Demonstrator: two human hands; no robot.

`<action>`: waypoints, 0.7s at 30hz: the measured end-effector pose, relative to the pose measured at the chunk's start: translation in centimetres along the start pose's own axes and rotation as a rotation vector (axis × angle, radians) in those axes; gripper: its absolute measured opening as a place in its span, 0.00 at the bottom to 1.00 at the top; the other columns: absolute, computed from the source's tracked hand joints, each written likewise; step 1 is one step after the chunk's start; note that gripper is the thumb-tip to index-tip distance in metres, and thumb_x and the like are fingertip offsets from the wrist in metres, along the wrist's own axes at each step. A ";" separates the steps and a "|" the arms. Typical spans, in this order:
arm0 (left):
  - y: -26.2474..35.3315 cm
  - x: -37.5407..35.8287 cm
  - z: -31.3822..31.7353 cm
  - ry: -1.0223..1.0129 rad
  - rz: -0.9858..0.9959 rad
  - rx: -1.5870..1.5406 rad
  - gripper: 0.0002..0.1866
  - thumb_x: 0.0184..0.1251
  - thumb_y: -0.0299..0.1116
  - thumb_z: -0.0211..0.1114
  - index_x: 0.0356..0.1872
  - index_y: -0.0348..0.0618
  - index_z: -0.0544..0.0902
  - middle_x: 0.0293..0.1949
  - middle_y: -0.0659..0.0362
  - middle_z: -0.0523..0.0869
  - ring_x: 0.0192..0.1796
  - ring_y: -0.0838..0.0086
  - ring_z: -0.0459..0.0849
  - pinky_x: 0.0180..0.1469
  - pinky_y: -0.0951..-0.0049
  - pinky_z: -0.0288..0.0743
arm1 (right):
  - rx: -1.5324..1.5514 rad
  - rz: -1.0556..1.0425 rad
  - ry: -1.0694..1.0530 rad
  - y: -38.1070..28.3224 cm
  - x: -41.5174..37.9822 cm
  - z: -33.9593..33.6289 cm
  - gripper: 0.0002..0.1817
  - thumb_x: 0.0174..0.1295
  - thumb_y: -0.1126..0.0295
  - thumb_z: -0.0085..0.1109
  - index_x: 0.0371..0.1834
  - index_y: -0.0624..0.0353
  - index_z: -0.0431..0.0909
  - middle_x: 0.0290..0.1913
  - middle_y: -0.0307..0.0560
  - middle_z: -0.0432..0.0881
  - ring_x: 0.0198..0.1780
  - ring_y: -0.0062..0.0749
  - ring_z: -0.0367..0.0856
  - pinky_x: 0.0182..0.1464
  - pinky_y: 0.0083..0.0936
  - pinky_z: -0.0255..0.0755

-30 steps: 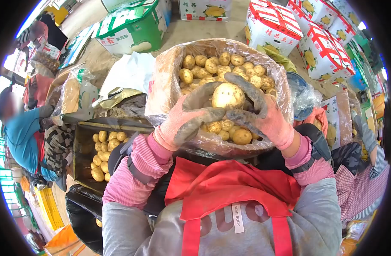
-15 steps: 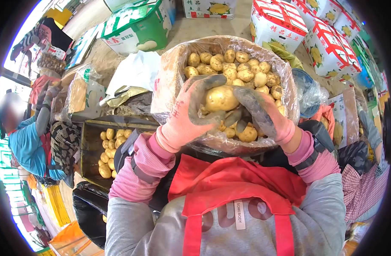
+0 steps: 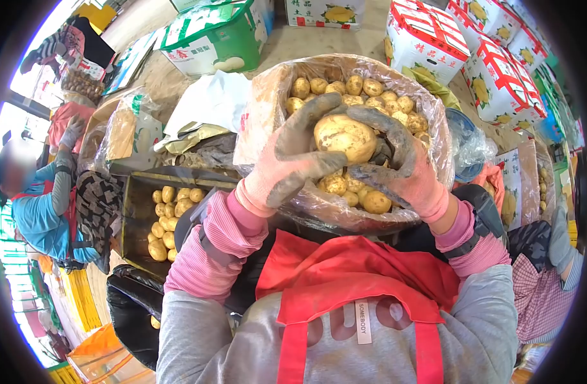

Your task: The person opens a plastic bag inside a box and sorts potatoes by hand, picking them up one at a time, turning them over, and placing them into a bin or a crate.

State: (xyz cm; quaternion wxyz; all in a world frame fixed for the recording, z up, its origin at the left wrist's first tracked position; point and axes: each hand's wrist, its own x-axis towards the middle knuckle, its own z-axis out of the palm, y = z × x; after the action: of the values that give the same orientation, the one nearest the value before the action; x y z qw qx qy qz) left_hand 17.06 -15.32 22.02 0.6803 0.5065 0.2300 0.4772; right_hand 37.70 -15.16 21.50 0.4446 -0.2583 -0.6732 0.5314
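Observation:
A large potato is held above a plastic-lined box of potatoes. My left hand, in a pink glove with dirty grey fingers, grips the potato from its left side, thumb below and fingers above. On the right, my right hand, gloved the same way, curls its fingers around the potato's right end. A dark gap shows between that palm and the potato. More potatoes lie in the box behind and below both hands.
A dark crate of potatoes stands at the left, beside a black bag. A blue bucket is right of the box. White-and-red cartons and a green carton stand beyond. Co-workers sit on both sides.
The large potato has moved slightly right and down and is turned. Both hands have closed in around it, the left thumb now against its lower side. The left co-worker's arm has moved.

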 end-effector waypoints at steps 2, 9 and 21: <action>-0.7 0.4 -1.0 0.032 -0.057 -0.180 0.39 0.54 0.25 0.68 0.68 0.33 0.60 0.61 0.52 0.72 0.62 0.64 0.74 0.63 0.67 0.70 | 0.149 0.244 0.038 -0.6 -0.2 -0.2 0.35 0.57 0.73 0.66 0.68 0.65 0.62 0.59 0.46 0.74 0.49 0.22 0.78 0.49 0.20 0.73; 1.3 1.1 -7.0 0.080 0.100 -0.690 0.27 0.63 0.28 0.52 0.65 0.35 0.66 0.63 0.44 0.72 0.67 0.49 0.68 0.65 0.45 0.69 | -0.561 0.365 -0.051 8.6 2.1 -4.4 0.24 0.62 0.66 0.58 0.61 0.62 0.70 0.46 0.45 0.79 0.40 0.25 0.79 0.43 0.22 0.73; 0.0 1.4 -8.7 0.195 0.140 -0.713 0.15 0.62 0.26 0.54 0.50 0.36 0.76 0.55 0.46 0.76 0.59 0.49 0.76 0.58 0.43 0.76 | -1.673 0.418 -0.776 17.6 7.3 4.9 0.28 0.55 0.59 0.60 0.56 0.64 0.73 0.55 0.60 0.76 0.53 0.48 0.78 0.56 0.40 0.70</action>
State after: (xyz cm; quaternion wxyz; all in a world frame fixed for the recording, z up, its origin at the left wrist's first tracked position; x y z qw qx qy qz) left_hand 10.73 -10.04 18.97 0.7545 0.2045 0.0780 0.6187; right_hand 27.82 -6.26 7.07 -0.2440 -0.4140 -0.8769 -0.0061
